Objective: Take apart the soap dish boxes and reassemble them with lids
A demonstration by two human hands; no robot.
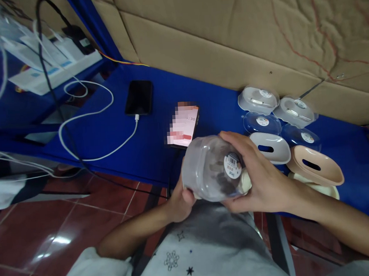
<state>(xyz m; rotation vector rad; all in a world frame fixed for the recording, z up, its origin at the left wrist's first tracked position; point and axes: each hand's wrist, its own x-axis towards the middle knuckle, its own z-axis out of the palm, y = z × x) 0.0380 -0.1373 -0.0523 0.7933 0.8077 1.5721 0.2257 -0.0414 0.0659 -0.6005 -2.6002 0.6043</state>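
In front of my lap I hold up a clear plastic container (201,170) with rounded corners and a round barcode sticker (232,165). My left hand (179,202) grips its lower left side, thumb on the edge and the other fingers hidden. Around the right side curls my right hand (263,179), with fingers over the top edge and thumb below. A cream-coloured part (245,182) shows beside the right palm; its full shape is hidden. Just behind the container lies a lit phone (184,125), partly blurred out.
On the blue table (111,166) at right are two clear-covered containers (259,101), loose clear lids (262,123), a white slotted oval piece (271,148) and a peach one (315,164). A black device (138,97) with a white cable and a power strip (57,70) lie left. Cardboard (198,38) stands behind.
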